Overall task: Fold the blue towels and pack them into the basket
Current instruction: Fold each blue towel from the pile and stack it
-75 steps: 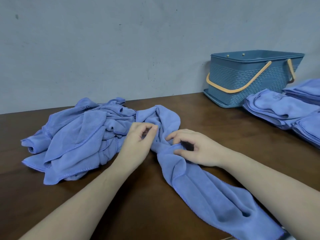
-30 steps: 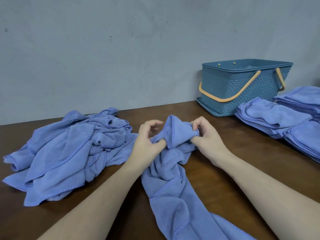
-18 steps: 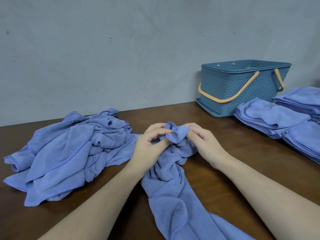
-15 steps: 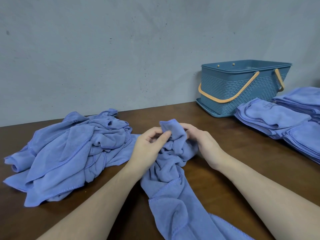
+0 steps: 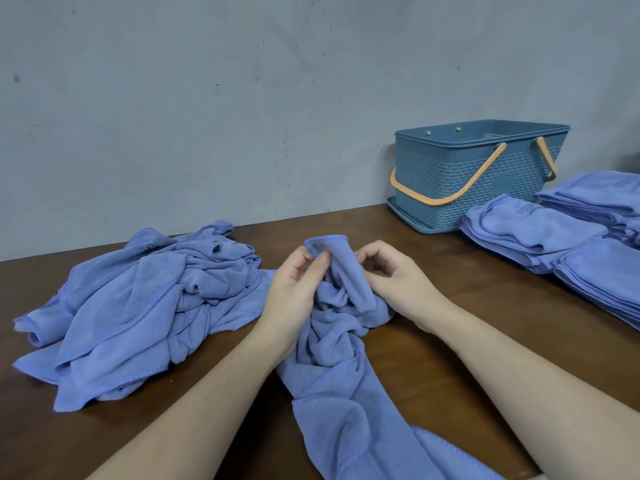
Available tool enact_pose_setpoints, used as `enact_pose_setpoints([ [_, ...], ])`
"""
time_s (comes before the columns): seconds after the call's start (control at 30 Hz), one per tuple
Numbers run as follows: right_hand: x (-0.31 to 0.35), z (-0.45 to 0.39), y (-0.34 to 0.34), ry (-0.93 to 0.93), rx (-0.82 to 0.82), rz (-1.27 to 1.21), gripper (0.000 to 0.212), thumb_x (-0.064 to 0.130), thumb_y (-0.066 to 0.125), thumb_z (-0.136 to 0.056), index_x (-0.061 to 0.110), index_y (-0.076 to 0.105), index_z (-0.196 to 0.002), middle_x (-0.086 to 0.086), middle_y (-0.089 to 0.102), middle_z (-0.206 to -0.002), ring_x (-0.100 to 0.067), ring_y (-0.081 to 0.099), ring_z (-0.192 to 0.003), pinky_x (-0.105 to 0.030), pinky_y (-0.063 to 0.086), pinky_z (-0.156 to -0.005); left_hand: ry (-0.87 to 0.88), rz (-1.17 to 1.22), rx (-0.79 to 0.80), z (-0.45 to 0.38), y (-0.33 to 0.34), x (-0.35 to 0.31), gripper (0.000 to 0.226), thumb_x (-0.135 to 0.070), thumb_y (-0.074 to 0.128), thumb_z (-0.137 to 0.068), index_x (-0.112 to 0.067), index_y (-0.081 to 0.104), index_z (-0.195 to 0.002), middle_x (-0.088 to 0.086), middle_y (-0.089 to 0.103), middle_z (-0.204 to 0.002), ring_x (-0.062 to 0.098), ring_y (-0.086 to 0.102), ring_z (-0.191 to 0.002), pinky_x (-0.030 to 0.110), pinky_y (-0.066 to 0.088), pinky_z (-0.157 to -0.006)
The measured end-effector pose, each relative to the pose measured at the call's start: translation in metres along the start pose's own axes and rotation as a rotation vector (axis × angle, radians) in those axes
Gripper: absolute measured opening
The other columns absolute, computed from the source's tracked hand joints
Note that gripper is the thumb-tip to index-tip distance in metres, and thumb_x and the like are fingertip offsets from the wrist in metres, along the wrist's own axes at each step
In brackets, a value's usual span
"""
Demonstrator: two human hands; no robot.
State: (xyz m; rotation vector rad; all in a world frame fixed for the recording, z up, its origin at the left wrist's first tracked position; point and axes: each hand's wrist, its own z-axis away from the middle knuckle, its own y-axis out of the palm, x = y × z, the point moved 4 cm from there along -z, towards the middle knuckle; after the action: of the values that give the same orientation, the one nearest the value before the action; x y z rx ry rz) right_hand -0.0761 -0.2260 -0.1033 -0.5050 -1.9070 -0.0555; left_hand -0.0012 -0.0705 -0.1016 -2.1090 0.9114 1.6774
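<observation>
Both hands pinch the raised corner of a blue towel [image 5: 341, 344] above a dark wooden table [image 5: 433, 306]: the left hand [image 5: 294, 292] nips the stitched hem between thumb and fingertips, and the right hand [image 5: 398, 282] curls its fingers against the fold on the other side. The towel bunches beneath the hands and trails toward the camera, where its lower end is cut off by the frame's bottom edge. A heap of unfolded towels [image 5: 138, 306] lies just to the left, touching the held one. A blue woven-pattern basket [image 5: 467, 174] with orange handles stands against the grey wall [image 5: 242, 98] at the right rear; its inside is mostly hidden by its near wall, and nothing shows above the rim. Stacks of folded towels [image 5: 554, 244] sit beside it, the farthest cut off at the right edge. The top towel of the nearest stack carries small embossed lettering, too faint to read.
</observation>
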Motion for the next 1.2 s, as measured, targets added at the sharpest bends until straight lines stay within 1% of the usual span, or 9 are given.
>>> enact_pose_setpoints([
  [0.13,-0.014,0.002,0.004,0.109,0.191,0.143,0.043,0.005,0.076,-0.086,0.023,0.061,-0.122,0.004,0.061,-0.083,-0.007,0.054,-0.076,-0.021,0.046,-0.074,-0.018,0.087,-0.024,0.002,-0.005,-0.006,0.039,-0.033,0.061,-0.099,-0.001,0.058,-0.120,0.032,0.059,-0.125,0.044,0.066,-0.110,0.061,0.050,-0.099],
  [0.27,-0.015,0.001,0.001,0.132,0.189,0.246,0.021,0.008,0.073,-0.086,0.029,0.072,-0.082,0.019,0.056,-0.069,-0.002,0.047,-0.065,-0.021,0.040,-0.069,0.006,0.107,-0.049,-0.001,-0.013,-0.010,0.022,-0.020,0.046,-0.105,-0.002,0.057,-0.111,0.019,0.069,-0.096,0.026,0.071,-0.087,0.035,0.060,-0.076],
  [0.43,-0.013,0.001,-0.019,0.075,-0.012,0.178,0.010,0.010,0.070,-0.081,0.013,0.062,-0.079,0.008,0.068,-0.106,-0.007,0.064,-0.094,-0.023,0.048,-0.087,-0.047,0.148,-0.214,-0.008,-0.029,-0.005,0.025,-0.022,0.045,-0.107,-0.015,0.045,-0.083,0.000,0.063,-0.071,0.011,0.060,-0.062,0.021,0.048,-0.051],
  [0.67,0.000,0.002,-0.022,0.002,-0.072,0.061,0.012,0.017,0.050,-0.081,0.015,0.041,-0.073,0.006,0.039,-0.068,-0.004,0.033,-0.062,-0.016,0.030,-0.057,0.011,0.005,-0.277,-0.006,-0.032,-0.006,0.024,-0.031,0.055,-0.103,-0.018,0.053,-0.083,0.006,0.055,-0.083,0.019,0.050,-0.078,0.035,0.042,-0.070],
  [0.8,-0.002,0.001,-0.024,-0.054,-0.092,0.105,0.026,0.016,0.063,-0.090,0.016,0.043,-0.073,0.005,0.040,-0.066,-0.007,0.034,-0.061,-0.019,0.032,-0.059,0.083,-0.111,-0.317,-0.007,-0.032,-0.013,0.017,-0.031,0.054,-0.103,-0.018,0.056,-0.092,-0.014,0.062,-0.066,0.002,0.057,-0.066,0.020,0.048,-0.060],
  [0.93,-0.008,0.000,-0.032,-0.060,-0.054,0.322,0.025,0.018,0.077,-0.086,0.025,0.055,-0.096,0.001,0.055,-0.080,-0.013,0.049,-0.070,-0.024,0.043,-0.070,0.099,-0.139,-0.381,-0.008,-0.040,-0.019,0.012,-0.028,0.059,-0.101,-0.019,0.057,-0.094,-0.001,0.066,-0.073,0.012,0.059,-0.068,0.030,0.048,-0.061],
  [1.0,-0.011,0.001,-0.038,-0.022,-0.004,0.482,0.045,0.026,0.079,-0.083,0.041,0.053,-0.117,0.006,0.059,-0.096,-0.011,0.057,-0.085,-0.029,0.048,-0.081,0.097,-0.145,-0.426,-0.010,-0.047,-0.020,0.010,-0.028,0.060,-0.100,-0.021,0.057,-0.093,0.010,0.065,-0.085,0.020,0.059,-0.075,0.037,0.048,-0.068],
  [1.1,-0.012,0.002,-0.046,0.061,0.063,0.759,0.072,0.034,0.077,-0.082,0.052,0.037,-0.139,0.014,0.055,-0.101,-0.006,0.058,-0.092,-0.028,0.050,-0.082,0.111,-0.166,-0.493,-0.013,-0.058,-0.018,0.009,-0.026,0.061,-0.100,-0.026,0.057,-0.092,0.006,0.069,-0.087,0.013,0.064,-0.075,0.030,0.052,-0.065],
  [1.2,-0.016,0.000,-0.050,0.153,0.103,0.967,0.075,0.048,0.073,-0.082,0.046,0.034,-0.147,0.016,0.057,-0.097,-0.007,0.058,-0.088,-0.028,0.050,-0.075,0.099,-0.214,-0.532,-0.013,-0.067,-0.013,0.010,-0.024,0.061,-0.100,-0.027,0.057,-0.091,-0.001,0.065,-0.076,0.013,0.060,-0.071,0.027,0.049,-0.060],
])
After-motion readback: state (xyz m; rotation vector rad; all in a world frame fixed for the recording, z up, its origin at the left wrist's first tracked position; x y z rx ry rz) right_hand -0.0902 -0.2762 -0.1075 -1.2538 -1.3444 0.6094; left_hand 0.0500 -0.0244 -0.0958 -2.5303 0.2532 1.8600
